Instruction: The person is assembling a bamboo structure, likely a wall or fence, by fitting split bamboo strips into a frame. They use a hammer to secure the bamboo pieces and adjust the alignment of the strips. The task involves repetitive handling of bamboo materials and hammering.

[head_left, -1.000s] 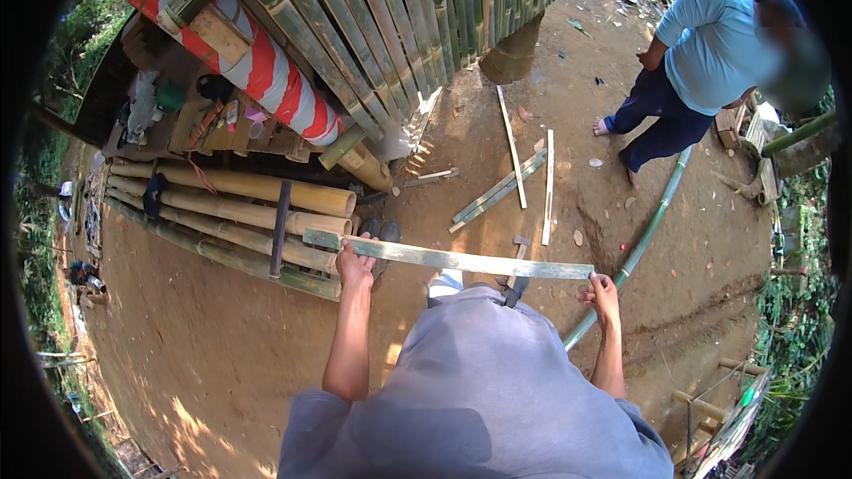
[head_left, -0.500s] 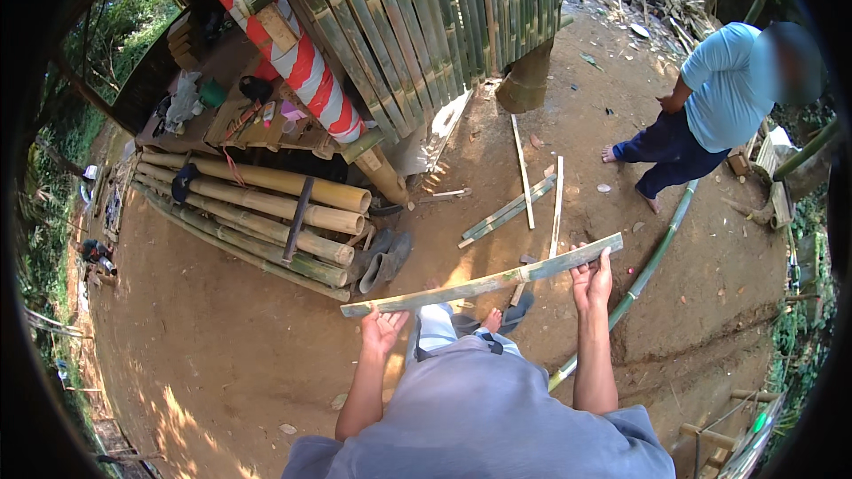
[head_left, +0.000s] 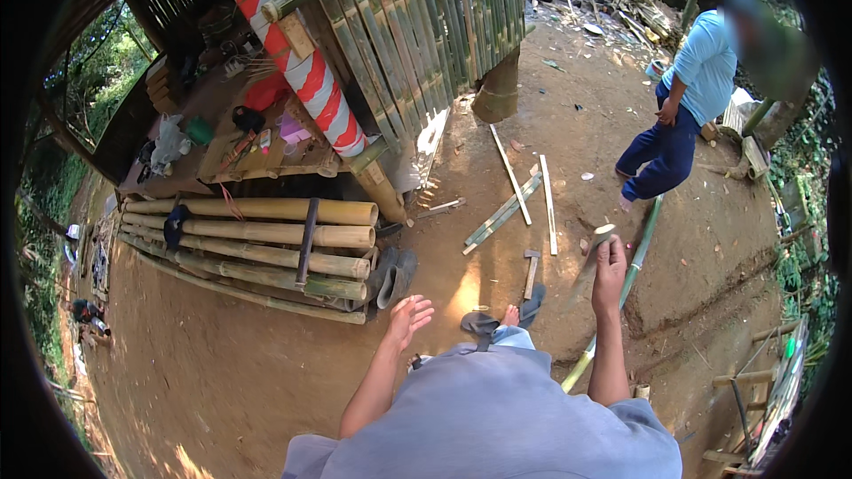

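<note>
Outdoors on bare dirt (head_left: 222, 372), near slatted bamboo wall (head_left: 390, 35). Gripping bamboo strip (head_left: 600, 236) in closed right hand (head_left: 610, 271); holding left hand (head_left: 407, 319) open, empty. Can't make out strip's blurred lower part.

An outdoor work yard (head_left: 231, 372) was indicated by the bare earth (head_left: 426, 253), on which split strips (head_left: 508, 211) and a hammer (head_left: 530, 277) were scattered, by the long bamboo poles (head_left: 337, 212) stacked beside a slatted shelter (head_left: 382, 49), and by the greenery (head_left: 803, 213) with which it was fringed.
</note>
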Demonstrator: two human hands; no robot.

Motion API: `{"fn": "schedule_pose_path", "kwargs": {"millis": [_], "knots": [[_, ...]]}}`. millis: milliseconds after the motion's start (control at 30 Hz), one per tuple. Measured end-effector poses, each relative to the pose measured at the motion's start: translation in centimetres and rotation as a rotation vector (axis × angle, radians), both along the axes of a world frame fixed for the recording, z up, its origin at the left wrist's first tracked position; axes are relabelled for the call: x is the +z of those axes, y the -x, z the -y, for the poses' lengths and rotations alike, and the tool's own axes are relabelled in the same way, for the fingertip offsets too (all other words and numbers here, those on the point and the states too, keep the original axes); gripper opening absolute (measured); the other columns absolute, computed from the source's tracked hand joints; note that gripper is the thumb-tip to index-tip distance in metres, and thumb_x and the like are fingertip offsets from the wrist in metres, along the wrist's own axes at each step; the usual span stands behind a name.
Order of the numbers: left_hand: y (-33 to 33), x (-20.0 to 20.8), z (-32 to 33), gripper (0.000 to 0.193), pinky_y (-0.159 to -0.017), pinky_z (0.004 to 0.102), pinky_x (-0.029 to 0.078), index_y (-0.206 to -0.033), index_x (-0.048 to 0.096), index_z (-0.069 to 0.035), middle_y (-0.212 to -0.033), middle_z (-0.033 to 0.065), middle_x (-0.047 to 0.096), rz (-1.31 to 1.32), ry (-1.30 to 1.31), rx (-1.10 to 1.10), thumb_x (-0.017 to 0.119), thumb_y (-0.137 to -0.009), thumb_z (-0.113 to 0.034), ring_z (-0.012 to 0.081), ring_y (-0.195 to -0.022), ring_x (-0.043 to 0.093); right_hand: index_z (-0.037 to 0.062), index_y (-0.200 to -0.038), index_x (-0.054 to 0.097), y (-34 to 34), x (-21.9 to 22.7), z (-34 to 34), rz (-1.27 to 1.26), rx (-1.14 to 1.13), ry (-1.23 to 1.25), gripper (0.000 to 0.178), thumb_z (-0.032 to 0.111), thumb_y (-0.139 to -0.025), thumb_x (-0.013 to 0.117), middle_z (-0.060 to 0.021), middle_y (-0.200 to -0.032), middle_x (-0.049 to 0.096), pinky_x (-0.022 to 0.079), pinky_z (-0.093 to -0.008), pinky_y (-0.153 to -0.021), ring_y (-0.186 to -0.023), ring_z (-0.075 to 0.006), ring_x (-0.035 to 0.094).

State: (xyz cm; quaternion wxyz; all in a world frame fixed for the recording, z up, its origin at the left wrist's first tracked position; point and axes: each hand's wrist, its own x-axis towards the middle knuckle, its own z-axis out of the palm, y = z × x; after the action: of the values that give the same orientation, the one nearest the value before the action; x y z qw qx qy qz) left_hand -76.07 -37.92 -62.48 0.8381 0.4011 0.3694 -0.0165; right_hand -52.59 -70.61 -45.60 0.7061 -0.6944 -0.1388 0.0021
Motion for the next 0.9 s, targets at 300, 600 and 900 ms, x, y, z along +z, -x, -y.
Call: {"fn": "schedule_pose_path", "kwargs": {"millis": [300,600,900], "knots": [[18.9,-4.0,-10.3,0.04,-0.103,0.0435,0.048,-0.134,0.047,-0.001,-0.133,0.0186,0.058,-0.126,-0.161,-0.086,0.05,-0.103,-0.027,0.0316,-0.119,0.06,0.0035,-0.112,0.061,20.7,-6.4,-18.2,-0.084,0.713,0.952,0.044,0.045,-0.1,0.05,-0.0256,-0.089,0.068,0.049,-0.049,-0.074,-0.086,-0.0423,0.066],[23.4,-3.0,-3.2,0.047,-0.103,0.0486,0.048,-0.141,0.041,0.003,-0.135,0.021,0.054,0.276,0.332,-0.002,0.044,-0.106,-0.028,0.0338,-0.117,0.061,-0.0013,-0.09,0.063,29.0,-11.7,-22.2,-0.244,1.052,1.064,0.061,0.056,-0.1,0.045,-0.0228,-0.073,0.066,0.051,-0.0471,-0.064,-0.067,-0.0344,0.067],[22.2,-3.6,-4.5,0.033,-0.077,0.0423,0.059,-0.108,0.055,0.003,-0.101,0.0203,0.068,-0.096,-0.16,0.147,0.035,-0.108,-0.024,0.0275,-0.088,0.069,-0.0002,-0.096,0.067,32.7,-15.5,-22.3,-0.217,0.918,1.1,0.066,0.064,-0.091,0.055,-0.0232,-0.082,0.069,0.051,-0.0472,-0.074,-0.081,-0.0384,0.069]]}}
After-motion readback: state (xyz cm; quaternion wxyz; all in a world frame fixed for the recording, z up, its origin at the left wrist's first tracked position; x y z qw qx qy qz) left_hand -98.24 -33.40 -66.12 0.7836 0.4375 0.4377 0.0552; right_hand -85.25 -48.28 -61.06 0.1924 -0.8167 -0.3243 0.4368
